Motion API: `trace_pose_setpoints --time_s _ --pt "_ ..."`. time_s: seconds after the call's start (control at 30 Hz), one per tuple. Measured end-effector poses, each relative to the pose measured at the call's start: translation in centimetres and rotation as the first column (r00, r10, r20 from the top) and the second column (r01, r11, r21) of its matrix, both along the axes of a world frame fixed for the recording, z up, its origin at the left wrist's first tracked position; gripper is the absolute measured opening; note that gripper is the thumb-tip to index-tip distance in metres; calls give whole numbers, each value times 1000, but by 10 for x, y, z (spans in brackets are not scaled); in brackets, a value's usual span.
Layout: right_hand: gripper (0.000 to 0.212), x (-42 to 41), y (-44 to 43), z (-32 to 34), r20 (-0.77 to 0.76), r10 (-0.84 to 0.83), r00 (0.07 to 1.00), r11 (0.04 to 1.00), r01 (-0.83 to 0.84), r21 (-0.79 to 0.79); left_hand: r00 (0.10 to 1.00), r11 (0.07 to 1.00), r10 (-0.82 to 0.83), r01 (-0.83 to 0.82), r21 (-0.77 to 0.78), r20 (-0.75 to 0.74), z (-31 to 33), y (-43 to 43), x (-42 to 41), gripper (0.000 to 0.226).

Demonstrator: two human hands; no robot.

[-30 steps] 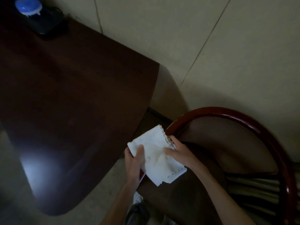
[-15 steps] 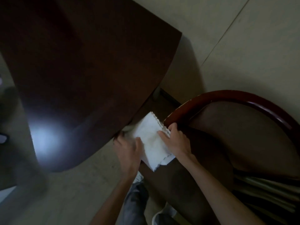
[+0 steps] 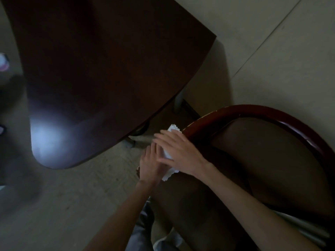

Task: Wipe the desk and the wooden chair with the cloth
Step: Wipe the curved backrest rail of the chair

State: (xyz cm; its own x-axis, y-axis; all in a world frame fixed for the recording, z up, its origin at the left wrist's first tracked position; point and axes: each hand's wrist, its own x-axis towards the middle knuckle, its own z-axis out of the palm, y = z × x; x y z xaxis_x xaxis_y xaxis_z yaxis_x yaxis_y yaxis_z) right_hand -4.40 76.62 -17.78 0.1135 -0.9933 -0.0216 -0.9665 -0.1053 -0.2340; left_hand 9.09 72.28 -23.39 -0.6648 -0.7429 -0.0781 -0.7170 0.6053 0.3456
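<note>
Both hands are busy with the cloth (image 3: 171, 173), and no wiping stroke is under way; this looks like the folding or bunching step that readies a pad for the chair (image 3: 257, 113). The right hand (image 3: 178, 151) lies flat over the cloth with fingers spread and stretched to the left, pressing it down. The left hand (image 3: 151, 165) meets it from below, fingers laid against the cloth's near-left side, partly tucked under the right hand's fingers. Whether the left hand pinches an edge or only braces the cloth cannot be told. The cloth is almost wholly covered: a white corner shows at the far side beside the end of the chair's curved wooden rail, and a scalloped edge shows at the near side below the right wrist. It seems to rest at the seat's left edge, though the dim light leaves that unsure.

The next move probably calls for one hand to take the pad alone and run it along the glossy red-brown rail, following its curve to the right.

The dark tabletop (image 3: 108, 69) fills the far left, bare where it shows, with a bright glare near its rounded near corner. Its edge stands close to the chair, so room for the elbows is tight there. A table leg (image 3: 178, 104) stands in the gap. The floor (image 3: 63, 196) is pale; the person's knee (image 3: 145, 230) shows below.
</note>
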Motion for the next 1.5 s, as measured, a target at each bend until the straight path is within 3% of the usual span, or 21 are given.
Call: trace_pose_setpoints --time_s 0.1,0.2,0.3,0.57,0.77,1.03,1.23,1.37,1.5 --pt "81 -6 -12 -10 -18 80 997 970 -73 231 999 999 -32 33 24 -20 0 -1 6 95" --pt "92 -19 -13 -18 -59 154 986 951 -132 279 999 993 -35 38 109 -29 -2 -4 12 105" --pt "93 -28 -18 -21 -75 202 976 936 -170 308 998 995 -55 55 83 7 -6 -9 7 96" --pt "84 -87 -13 -23 -73 60 995 972 -42 230 989 992 -123 119 51 79 -1 -20 -70 85" --pt "86 -194 10 -7 -180 -198 964 955 231 185 955 955 -294 294 -34 -20 19 -27 -200 85" --pt "92 -302 63 -6 -234 -614 754 749 650 126 747 729 -657 663 -167 98 27 -19 -358 78" --pt "94 -330 105 -10 -162 -766 622 613 782 110 573 544 -799 818 -185 184 35 2 -413 91" --pt "96 -349 149 -8 -125 -866 484 468 873 139 440 396 -865 894 -211 241 44 42 -452 96" --pt "97 -351 191 -8 -116 -913 390 372 916 152 359 305 -898 925 -227 255 47 83 -469 96"
